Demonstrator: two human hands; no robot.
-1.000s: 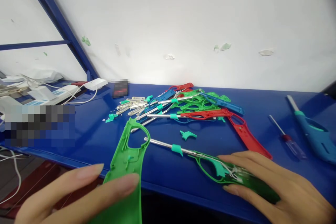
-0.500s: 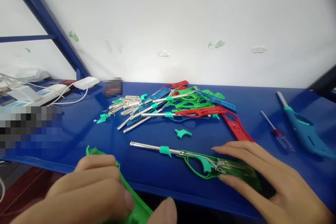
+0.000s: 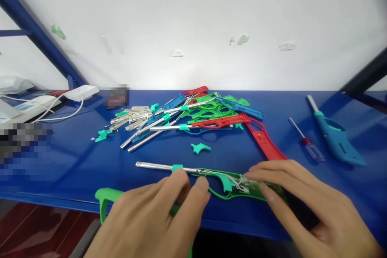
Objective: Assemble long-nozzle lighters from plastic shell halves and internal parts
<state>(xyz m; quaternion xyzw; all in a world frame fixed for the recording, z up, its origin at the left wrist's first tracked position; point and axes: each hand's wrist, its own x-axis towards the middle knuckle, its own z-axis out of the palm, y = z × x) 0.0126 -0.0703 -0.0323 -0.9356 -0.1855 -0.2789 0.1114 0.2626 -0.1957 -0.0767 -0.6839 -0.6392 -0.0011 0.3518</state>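
Note:
An opened long-nosed lighter lies along the near table edge, its green casing half (image 3: 256, 197) facing up with white wires and a clear fuel tank inside. Its metal tube (image 3: 160, 166) points left, and a teal trigger (image 3: 226, 183) sits by the guard loop. My right hand (image 3: 314, 205) grips the tank end between thumb and fingers. In my left hand (image 3: 154, 213) is the other green casing half (image 3: 108, 194), mostly hidden by the palm. The left thumb and index tip are close to the lighter's tube; whether they touch it, I cannot tell.
Behind lies a pile of lighter parts: metal tubes, green casings (image 3: 208, 113), a red casing half (image 3: 260, 137) and clear tanks (image 3: 133, 117). A loose teal trigger (image 3: 200, 148) lies in front. At right are a screwdriver (image 3: 311, 147) and a blue lighter (image 3: 338, 141).
My left hand has moved right and up with the green casing half, toward the lighter's tube. My right hand stays on the tank end. The view has shifted slightly.

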